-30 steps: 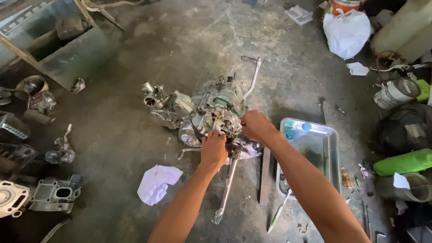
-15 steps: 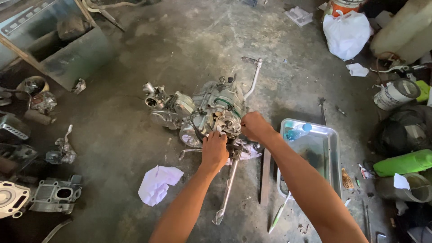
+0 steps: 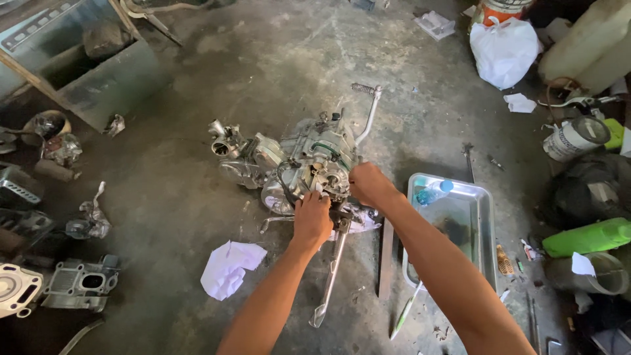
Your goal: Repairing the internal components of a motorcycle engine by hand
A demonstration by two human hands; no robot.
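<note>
Both hands are on a small motorcycle engine [image 3: 296, 161] lying on its side near the middle of the concrete floor [image 3: 276, 59]; the left hand [image 3: 311, 220] is clenched on its near edge, the right hand [image 3: 369, 185] curled against its right side, though what the fingers pinch is hidden. Just right of it sits a metal tray [image 3: 485, 217]; a crumpled white paper [image 3: 230, 266] lies near the left forearm; a white plastic bag [image 3: 503, 49] stands towards the floor's far right corner.

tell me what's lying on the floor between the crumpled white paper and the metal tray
In the head view, between the white paper and the metal tray lie a long metal lever and a flat metal bar; the left forearm crosses above.
</note>
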